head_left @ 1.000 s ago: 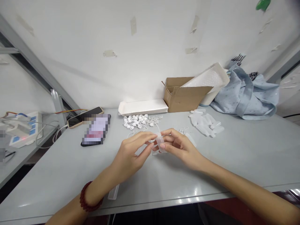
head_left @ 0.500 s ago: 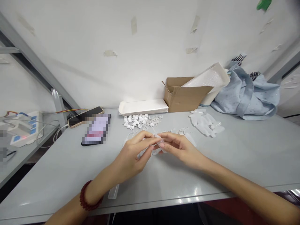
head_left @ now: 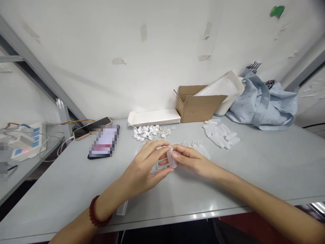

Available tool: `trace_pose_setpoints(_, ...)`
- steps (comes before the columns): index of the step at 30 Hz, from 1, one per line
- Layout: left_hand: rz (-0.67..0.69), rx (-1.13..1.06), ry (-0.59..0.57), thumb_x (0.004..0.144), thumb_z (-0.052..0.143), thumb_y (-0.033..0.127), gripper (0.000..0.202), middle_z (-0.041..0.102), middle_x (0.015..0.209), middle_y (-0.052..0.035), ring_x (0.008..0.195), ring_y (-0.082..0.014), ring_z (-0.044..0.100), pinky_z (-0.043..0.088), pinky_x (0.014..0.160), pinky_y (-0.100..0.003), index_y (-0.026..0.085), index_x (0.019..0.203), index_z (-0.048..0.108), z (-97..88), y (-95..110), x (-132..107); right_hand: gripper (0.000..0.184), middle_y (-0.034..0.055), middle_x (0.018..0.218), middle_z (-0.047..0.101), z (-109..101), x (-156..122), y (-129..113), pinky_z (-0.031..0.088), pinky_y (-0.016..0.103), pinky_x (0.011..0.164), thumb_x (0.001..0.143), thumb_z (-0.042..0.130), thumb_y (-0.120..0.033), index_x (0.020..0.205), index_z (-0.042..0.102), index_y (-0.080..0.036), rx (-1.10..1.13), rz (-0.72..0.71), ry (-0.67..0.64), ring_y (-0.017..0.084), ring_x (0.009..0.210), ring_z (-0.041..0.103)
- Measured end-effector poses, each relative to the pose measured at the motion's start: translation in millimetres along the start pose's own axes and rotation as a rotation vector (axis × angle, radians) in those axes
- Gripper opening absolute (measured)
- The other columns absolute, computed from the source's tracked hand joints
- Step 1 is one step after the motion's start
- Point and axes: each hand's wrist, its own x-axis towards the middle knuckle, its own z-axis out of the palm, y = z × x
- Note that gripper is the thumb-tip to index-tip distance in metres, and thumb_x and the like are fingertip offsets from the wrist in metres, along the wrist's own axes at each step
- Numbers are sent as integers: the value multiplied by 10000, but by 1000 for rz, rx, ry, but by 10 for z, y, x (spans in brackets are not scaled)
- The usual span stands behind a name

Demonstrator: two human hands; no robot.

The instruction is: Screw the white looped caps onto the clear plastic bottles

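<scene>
A small translucent plastic bottle (head_left: 172, 160) stands nearly upright, slightly tilted, between my hands above the grey table. My left hand (head_left: 149, 162) spans it lengthwise, fingertips at its top and thumb at its bottom end. From the right side, my right hand (head_left: 191, 159) grips it between thumb and fingers. Beyond my hands lie a heap of white caps (head_left: 146, 132) and some small thin white pieces (head_left: 167, 131). More translucent bottles (head_left: 220, 135) are piled to the right. Behind my fingers, several pieces are partly hidden. A clear plastic piece (head_left: 122, 207) lies below my left wrist.
Along the wall stand a stack of white padded envelopes (head_left: 153, 117), an open cardboard box (head_left: 200, 107) and a light blue cloth bag (head_left: 264, 105). Two phones, one black-screened (head_left: 92, 128) and one lit (head_left: 105, 142), lie left. A power strip (head_left: 29, 140) with cables sits far left.
The bottle has turned more upright and shows more fully. My left thumb has moved down to its bottom end while my right hand keeps hold. The view has shifted slightly.
</scene>
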Motion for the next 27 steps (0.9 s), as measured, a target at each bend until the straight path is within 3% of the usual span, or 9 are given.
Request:
trace_pose_setpoints(9,60,64,-46,845,666,272,567,539,1260,-158,1194,-293,490,463,962,-507,190,1338,397,38,-50,-26,330,95,1183,644,-26,29,67,436,414,1017,910,580,-390,1177,579,-198,161,9,-6,202,1100,634)
trace_pose_setpoints(18,62,77,10,851,632,167,444,578,1206,-136,1136,-257,534,472,941,-464,188,1265,473,44,-27,-3,320,100,1064,689,-52,25,66,465,391,968,933,546,-354,1200,579,-180,136,-29,-61,180,1027,661)
trace_pose_setpoints(27,78,89,31,836,642,146,442,595,1186,-136,1106,-254,549,478,922,-449,179,1249,487,43,-18,8,313,50,911,726,-2,13,-20,513,329,833,851,649,-277,1145,605,-179,-19,-87,110,157,890,685)
